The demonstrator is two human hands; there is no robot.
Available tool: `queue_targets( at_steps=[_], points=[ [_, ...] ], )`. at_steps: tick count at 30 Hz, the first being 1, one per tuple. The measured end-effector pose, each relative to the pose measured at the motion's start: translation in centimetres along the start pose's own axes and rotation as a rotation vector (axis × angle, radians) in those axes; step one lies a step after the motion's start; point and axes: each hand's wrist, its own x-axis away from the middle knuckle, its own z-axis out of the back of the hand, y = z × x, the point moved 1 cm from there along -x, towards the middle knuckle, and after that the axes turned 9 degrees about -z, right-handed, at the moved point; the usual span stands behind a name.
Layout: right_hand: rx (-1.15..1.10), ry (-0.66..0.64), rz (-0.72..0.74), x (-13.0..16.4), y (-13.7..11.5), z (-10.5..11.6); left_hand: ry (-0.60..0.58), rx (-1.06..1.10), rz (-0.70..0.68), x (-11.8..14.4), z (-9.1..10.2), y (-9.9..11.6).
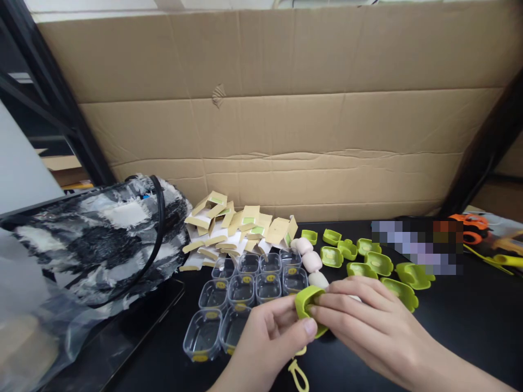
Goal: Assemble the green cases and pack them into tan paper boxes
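Translucent plastic (pixel 53 348) runs off the left edge, overlapping a fringed black-and-white bag (pixel 118 234). Cardboard sleeves (pixel 245 223) overlap too thickly to count; before them stand clear containers (pixel 203 332), the nearest row partly covered by the left hand (pixel 265 337). That hand pinches a green cup (pixel 302 299) above the worktop (pixel 474 310), just in front of white rounded pieces (pixel 312 261). The right hand (pixel 376 321) has its fingers at the cup's opening; its thumb is hidden, so I cannot tell whether it grips. Green shells (pixel 378 263) lie beyond, some half-covered. Pixelation masks something farther right. Black surface stretches from the shells to the right frame edge.
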Motion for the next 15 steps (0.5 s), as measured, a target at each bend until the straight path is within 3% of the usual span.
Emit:
queue_targets(
  at_steps=[3,11,15],
  points=[
    [0.101,-0.028,0.072,0.5,0.2,-0.3,0.003,0.025,-0.04,0.0,-0.3,0.0],
    [0.25,0.04,0.192,-0.5,-1.0,0.3,-0.041,-0.012,-0.092,0.0,0.0,-1.1],
    [0.242,0.107,0.162,-0.3,-1.2,0.0,-0.047,-0.02,-0.076,0.2,0.0,-1.4]
  ],
)
